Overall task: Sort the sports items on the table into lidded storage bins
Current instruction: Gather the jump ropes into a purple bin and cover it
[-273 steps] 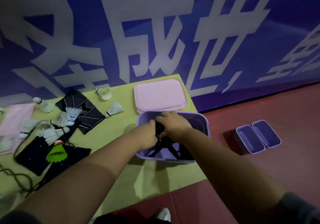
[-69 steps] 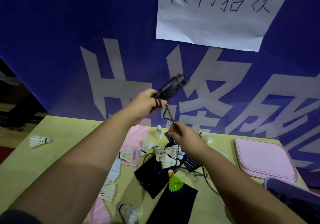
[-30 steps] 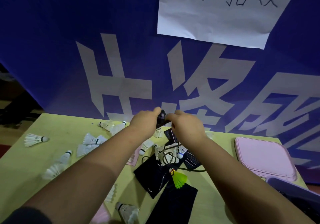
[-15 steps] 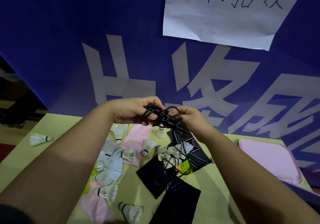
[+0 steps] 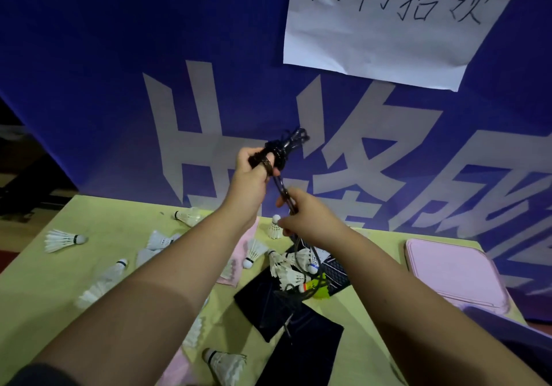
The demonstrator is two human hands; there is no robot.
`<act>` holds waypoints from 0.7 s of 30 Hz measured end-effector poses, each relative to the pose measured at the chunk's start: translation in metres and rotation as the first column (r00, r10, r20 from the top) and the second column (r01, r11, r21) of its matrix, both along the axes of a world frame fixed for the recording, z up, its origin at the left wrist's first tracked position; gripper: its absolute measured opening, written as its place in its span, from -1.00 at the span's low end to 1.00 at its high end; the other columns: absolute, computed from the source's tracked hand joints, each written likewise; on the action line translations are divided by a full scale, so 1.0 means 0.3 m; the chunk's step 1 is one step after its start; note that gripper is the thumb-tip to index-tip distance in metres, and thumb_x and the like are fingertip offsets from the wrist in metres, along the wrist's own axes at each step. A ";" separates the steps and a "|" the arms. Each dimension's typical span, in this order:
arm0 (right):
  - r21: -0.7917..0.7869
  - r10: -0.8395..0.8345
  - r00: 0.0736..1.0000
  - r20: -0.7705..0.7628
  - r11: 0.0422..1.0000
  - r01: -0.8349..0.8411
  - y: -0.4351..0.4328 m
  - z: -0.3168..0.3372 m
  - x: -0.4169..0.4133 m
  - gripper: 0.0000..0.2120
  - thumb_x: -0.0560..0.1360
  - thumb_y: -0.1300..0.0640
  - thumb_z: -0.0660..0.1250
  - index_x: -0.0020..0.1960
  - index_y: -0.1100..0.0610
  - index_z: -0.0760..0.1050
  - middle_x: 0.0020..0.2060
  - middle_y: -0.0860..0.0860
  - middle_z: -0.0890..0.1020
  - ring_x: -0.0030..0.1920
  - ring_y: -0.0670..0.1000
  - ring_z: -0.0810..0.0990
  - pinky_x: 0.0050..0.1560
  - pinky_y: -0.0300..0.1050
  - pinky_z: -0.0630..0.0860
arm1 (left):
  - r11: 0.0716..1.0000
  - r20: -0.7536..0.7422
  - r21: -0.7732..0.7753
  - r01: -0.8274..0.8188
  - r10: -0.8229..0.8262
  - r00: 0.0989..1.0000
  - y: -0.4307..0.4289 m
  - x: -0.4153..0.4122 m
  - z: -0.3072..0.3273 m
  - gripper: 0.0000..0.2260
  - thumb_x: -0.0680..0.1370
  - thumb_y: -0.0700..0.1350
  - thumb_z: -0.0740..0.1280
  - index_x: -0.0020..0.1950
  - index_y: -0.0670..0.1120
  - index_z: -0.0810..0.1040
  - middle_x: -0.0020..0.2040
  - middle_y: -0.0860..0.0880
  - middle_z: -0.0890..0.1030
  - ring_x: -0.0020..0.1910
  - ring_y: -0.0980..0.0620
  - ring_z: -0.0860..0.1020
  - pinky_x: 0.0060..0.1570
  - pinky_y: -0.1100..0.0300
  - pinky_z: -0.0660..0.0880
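Both hands are up over the yellow-green table (image 5: 125, 221): left hand (image 5: 252, 173) curled tight round the coiled black rope (image 5: 285, 146), right hand (image 5: 307, 218) just below, pinching its strand, which trails down among shuttlecocks (image 5: 288, 272). Far wall: blue banner (image 5: 89, 87), white paper sign (image 5: 388, 42), handwritten "招领" legible.

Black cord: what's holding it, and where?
Left hand grips the coiled end of the black cord; right hand pinches the strand below it.
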State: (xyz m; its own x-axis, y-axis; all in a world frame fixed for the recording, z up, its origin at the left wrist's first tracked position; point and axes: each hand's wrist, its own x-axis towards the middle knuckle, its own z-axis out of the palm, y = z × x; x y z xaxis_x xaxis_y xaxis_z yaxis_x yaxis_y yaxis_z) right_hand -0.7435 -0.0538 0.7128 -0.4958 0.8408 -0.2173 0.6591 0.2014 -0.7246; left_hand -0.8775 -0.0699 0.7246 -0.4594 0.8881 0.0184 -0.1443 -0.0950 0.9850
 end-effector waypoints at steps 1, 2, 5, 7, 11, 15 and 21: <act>-0.020 0.008 1.000 -0.011 1.000 -0.008 -0.013 0.010 -0.008 -0.79 0.45 0.15 0.34 -0.02 -0.12 0.42 -0.38 0.04 0.67 -0.27 0.14 0.69 -0.20 0.16 0.65 | 0.999 -0.056 -0.004 -0.053 0.053 0.997 -0.006 0.005 -0.008 -0.91 0.63 -0.17 0.24 0.10 -0.02 0.39 -0.08 -0.09 0.57 -0.21 0.12 0.53 -0.28 0.38 0.41; -0.012 0.020 1.000 -0.008 1.000 -0.020 -0.022 0.018 -0.013 -0.82 0.46 0.15 0.31 -0.03 -0.11 0.43 -0.38 0.06 0.67 -0.27 0.16 0.68 -0.18 0.18 0.65 | 0.995 -0.217 -0.016 -0.096 0.090 0.972 -0.014 0.008 -0.013 -0.88 0.63 -0.18 0.24 0.14 -0.03 0.38 -0.01 -0.08 0.56 -0.11 0.07 0.54 -0.24 0.38 0.43; 0.268 0.047 0.971 0.234 0.957 -0.111 -0.031 0.063 -0.012 -0.76 0.52 0.23 0.20 0.10 -0.03 0.49 -0.20 0.02 0.62 -0.21 0.12 0.60 -0.23 0.01 0.56 | 0.985 -0.915 -0.031 -0.167 0.039 0.401 -0.035 -0.006 -0.034 -0.77 0.57 -0.21 0.24 0.22 -0.10 0.39 0.06 -0.14 0.55 0.04 -0.12 0.45 -0.12 0.08 0.39; 0.506 -0.050 0.917 0.397 0.845 -0.173 -0.031 0.098 0.001 -0.72 0.53 0.26 0.18 0.14 0.00 0.52 -0.18 0.02 0.53 -0.19 0.11 0.49 -0.31 -0.10 0.39 | 0.990 -0.989 -0.077 -0.122 -0.060 0.136 -0.045 -0.021 -0.027 -0.82 0.56 -0.18 0.24 0.16 -0.10 0.38 -0.02 -0.12 0.56 0.00 -0.14 0.41 -0.17 0.03 0.30; 0.707 -0.100 0.895 0.436 0.653 -0.272 -0.029 0.130 0.023 -0.84 0.51 0.23 0.28 0.06 0.05 0.49 -0.21 0.00 0.44 -0.24 0.11 0.40 -0.45 -0.14 0.14 | 0.944 -0.939 -0.326 0.039 -0.329 0.102 -0.041 -0.084 0.034 -0.91 0.55 -0.13 0.24 0.00 0.00 0.35 -0.18 -0.05 0.50 -0.08 -0.13 0.46 -0.22 0.01 0.39; 0.844 -0.057 0.931 0.361 0.446 -0.300 0.008 0.108 0.045 -0.73 0.35 0.25 0.47 -0.05 0.10 0.43 -0.27 0.03 0.56 -0.30 0.12 0.51 -0.35 -0.06 0.41 | 0.694 -0.638 -0.582 0.424 -0.713 0.292 -0.068 -0.157 0.130 -0.86 0.51 -0.30 0.28 -0.12 -0.06 0.47 -0.22 -0.06 0.55 -0.27 0.00 0.49 -0.28 0.17 0.42; 0.281 -0.036 0.996 -0.085 0.958 0.059 -0.030 0.074 0.051 -0.94 0.56 0.12 0.29 -0.02 0.02 0.40 -0.21 -0.05 0.60 -0.15 -0.02 0.59 -0.20 -0.09 0.46 | 0.587 0.043 -0.068 0.807 -0.806 0.590 -0.129 -0.191 0.189 -0.80 0.25 -0.20 0.46 -0.15 -0.07 0.62 -0.21 -0.10 0.60 -0.27 0.01 0.57 -0.30 0.24 0.50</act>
